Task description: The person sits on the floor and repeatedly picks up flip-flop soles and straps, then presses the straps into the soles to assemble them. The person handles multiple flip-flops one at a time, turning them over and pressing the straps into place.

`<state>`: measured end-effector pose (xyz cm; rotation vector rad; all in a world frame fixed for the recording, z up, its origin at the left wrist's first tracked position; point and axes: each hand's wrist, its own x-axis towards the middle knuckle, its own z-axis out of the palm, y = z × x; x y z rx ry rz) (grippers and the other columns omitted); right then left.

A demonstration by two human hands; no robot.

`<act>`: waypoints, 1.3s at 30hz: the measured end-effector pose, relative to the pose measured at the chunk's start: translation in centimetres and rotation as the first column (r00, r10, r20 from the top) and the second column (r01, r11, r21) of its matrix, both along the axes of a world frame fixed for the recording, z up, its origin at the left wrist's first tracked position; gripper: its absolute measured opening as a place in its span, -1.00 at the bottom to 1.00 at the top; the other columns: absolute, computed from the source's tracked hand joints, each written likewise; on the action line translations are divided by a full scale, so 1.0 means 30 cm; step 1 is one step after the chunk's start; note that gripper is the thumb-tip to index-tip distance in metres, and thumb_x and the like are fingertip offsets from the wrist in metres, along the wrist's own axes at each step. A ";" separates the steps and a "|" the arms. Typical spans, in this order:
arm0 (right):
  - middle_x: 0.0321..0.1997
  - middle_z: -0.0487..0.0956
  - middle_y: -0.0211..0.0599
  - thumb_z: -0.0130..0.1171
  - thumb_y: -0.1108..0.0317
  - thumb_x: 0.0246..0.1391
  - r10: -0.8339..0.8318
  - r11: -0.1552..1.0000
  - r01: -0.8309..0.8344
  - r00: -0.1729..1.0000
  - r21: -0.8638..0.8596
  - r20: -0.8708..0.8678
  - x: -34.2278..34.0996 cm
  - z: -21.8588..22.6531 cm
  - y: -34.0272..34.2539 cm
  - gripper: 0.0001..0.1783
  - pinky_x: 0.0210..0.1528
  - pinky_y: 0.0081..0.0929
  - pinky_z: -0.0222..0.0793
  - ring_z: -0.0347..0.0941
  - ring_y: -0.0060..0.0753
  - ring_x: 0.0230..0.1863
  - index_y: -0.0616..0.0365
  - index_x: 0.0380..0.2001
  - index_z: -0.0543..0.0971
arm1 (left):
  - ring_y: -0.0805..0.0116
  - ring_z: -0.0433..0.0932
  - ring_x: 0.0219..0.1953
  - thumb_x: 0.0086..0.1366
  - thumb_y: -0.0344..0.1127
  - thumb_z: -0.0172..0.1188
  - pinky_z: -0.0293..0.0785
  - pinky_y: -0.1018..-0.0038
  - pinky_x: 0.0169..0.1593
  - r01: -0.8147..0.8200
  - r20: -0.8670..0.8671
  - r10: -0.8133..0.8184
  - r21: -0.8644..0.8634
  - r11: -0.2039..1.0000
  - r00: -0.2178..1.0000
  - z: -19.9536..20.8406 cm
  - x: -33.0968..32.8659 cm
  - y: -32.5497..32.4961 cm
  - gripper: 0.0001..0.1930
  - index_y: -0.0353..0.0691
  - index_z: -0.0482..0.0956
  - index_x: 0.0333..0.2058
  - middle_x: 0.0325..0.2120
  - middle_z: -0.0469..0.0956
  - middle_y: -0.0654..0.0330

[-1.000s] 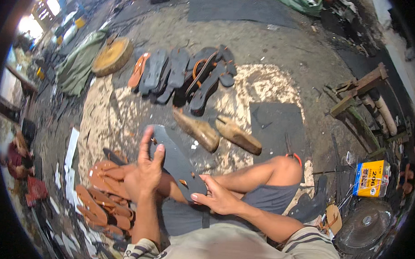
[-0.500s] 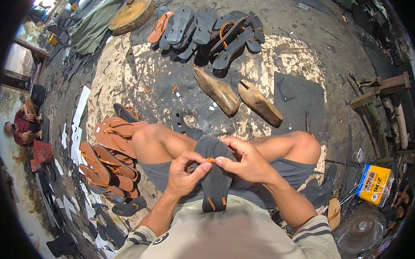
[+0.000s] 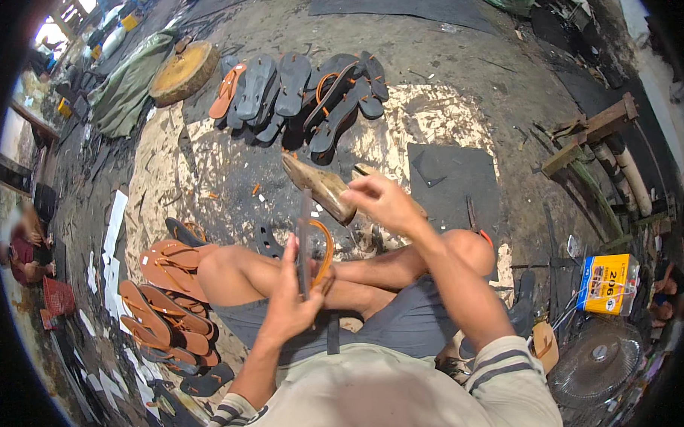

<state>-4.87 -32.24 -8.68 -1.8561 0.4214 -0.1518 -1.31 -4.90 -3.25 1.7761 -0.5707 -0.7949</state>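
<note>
My left hand (image 3: 292, 311) grips a black flip-flop (image 3: 305, 246) by its sole. The sole is turned on edge, and its orange strap (image 3: 325, 247) loops out to the right. My right hand (image 3: 384, 204) is raised over two wooden shoe lasts, its fingers loosely bent and apart. One last (image 3: 318, 187) shows beside its fingertips; whether they touch it I cannot tell. The second last (image 3: 364, 170) is mostly hidden behind this hand.
Black sandals (image 3: 292, 84) stand in a group at the back, near a round wood block (image 3: 183, 74). Brown flip-flops (image 3: 171, 264) lie left of my knee. A black sheet (image 3: 456, 176) and wooden frame (image 3: 593, 139) are to the right; a fan (image 3: 597, 358) is lower right.
My right hand has let go of the flip-flop and moved up and forward to the lasts. My left hand has turned the sole on edge, bringing its strap into view. The whole view has shifted.
</note>
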 end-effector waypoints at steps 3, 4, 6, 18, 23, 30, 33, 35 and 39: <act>0.06 0.64 0.09 0.48 0.13 0.01 -0.181 0.836 -0.126 0.856 -0.534 -0.485 -0.052 -0.145 -0.180 -0.27 0.07 -0.14 0.50 0.60 0.13 0.04 0.29 0.17 0.48 | 0.40 0.57 0.03 0.39 -0.47 0.24 0.52 0.48 0.12 -0.129 -0.271 0.066 -0.222 0.967 0.960 -0.004 0.069 0.067 -0.34 -0.42 0.19 0.39 0.10 0.54 0.06; 0.11 0.62 0.15 0.47 0.16 -0.02 -0.214 0.824 -0.276 0.657 -0.494 -0.723 -0.058 -0.195 -0.206 -0.27 0.09 -0.13 0.49 0.56 0.23 0.11 0.27 0.17 0.48 | 0.45 0.59 -0.02 0.42 -0.45 0.23 0.53 0.52 0.09 -0.211 -0.334 0.123 -0.242 0.947 0.935 -0.013 0.088 0.083 -0.40 -0.41 0.25 0.36 0.04 0.58 0.11; 0.15 0.59 0.20 0.39 0.17 0.05 -0.147 0.871 -0.202 0.764 -0.448 -0.629 -0.074 -0.247 -0.207 -0.19 0.14 -0.13 0.49 0.59 0.10 0.12 0.35 0.29 0.37 | 0.54 0.61 -0.11 0.45 -0.43 0.21 0.53 0.59 0.02 -0.342 -0.374 0.224 -0.286 0.895 0.900 -0.033 0.119 0.105 -0.47 -0.40 0.32 0.33 -0.04 0.63 0.17; 0.21 0.56 0.07 0.36 0.14 0.20 -0.083 0.911 0.122 0.990 0.395 -0.113 -0.247 0.313 0.436 -0.22 0.29 -0.33 0.37 0.49 -0.22 0.24 0.51 0.28 0.35 | 0.04 0.67 -0.27 0.50 -0.25 -0.10 0.55 0.24 -0.19 -0.379 0.494 0.401 -0.149 0.913 0.772 -0.101 0.275 0.092 -0.47 -0.57 0.30 0.29 -0.31 0.61 -0.26; 0.08 0.57 0.23 0.39 0.17 0.13 -0.230 0.973 0.227 0.956 0.035 0.180 -0.185 0.244 0.519 -0.22 0.18 -0.15 0.42 0.53 0.14 0.11 0.46 0.27 0.37 | 0.02 0.65 -0.09 0.48 -0.15 -0.09 0.55 0.22 -0.01 -0.099 0.494 0.243 -0.300 0.949 0.835 -0.028 0.142 0.074 -0.38 -0.52 0.23 0.34 -0.09 0.63 -0.17; 0.14 0.58 0.05 0.45 0.29 0.07 -0.125 0.984 0.074 0.932 0.161 0.340 -0.202 0.241 0.568 -0.28 0.22 -0.21 0.42 0.53 -0.05 0.14 0.32 0.26 0.45 | 0.07 0.34 0.34 0.60 0.16 -0.31 0.45 -0.03 0.28 -0.416 -0.385 0.170 -0.758 0.503 0.907 0.118 0.391 0.016 -0.39 -0.15 0.27 0.35 0.35 0.28 0.06; 0.19 0.54 0.09 0.42 0.33 0.09 -0.147 0.987 0.156 0.846 0.024 0.512 -0.200 0.241 0.585 -0.33 0.27 -0.18 0.39 0.49 0.00 0.19 0.37 0.23 0.45 | 0.01 0.34 0.33 0.61 0.14 -0.35 0.48 -0.17 0.24 -0.420 -0.436 0.074 -0.786 0.453 0.897 0.125 0.393 -0.010 -0.43 -0.11 0.31 0.30 0.32 0.31 0.12; 0.20 0.53 0.10 0.41 0.35 0.10 -0.160 0.983 0.182 0.813 0.017 0.559 -0.196 0.231 0.586 -0.35 0.27 -0.16 0.38 0.47 0.03 0.20 0.36 0.22 0.46 | 0.03 0.35 0.32 0.62 0.12 -0.35 0.50 -0.15 0.23 -0.415 -0.441 0.049 -0.795 0.442 0.896 0.138 0.359 -0.020 -0.45 -0.10 0.29 0.32 0.30 0.32 0.13; 0.19 0.52 0.11 0.42 0.38 0.07 -0.120 0.967 0.224 0.818 -0.120 0.563 -0.195 0.194 0.575 -0.34 0.22 -0.14 0.39 0.47 0.07 0.18 0.34 0.23 0.46 | 0.07 0.35 0.33 0.63 0.07 -0.31 0.49 -0.08 0.26 -0.485 -0.458 0.184 -0.723 0.492 0.869 0.188 0.297 -0.028 -0.43 -0.08 0.07 0.44 0.33 0.28 0.08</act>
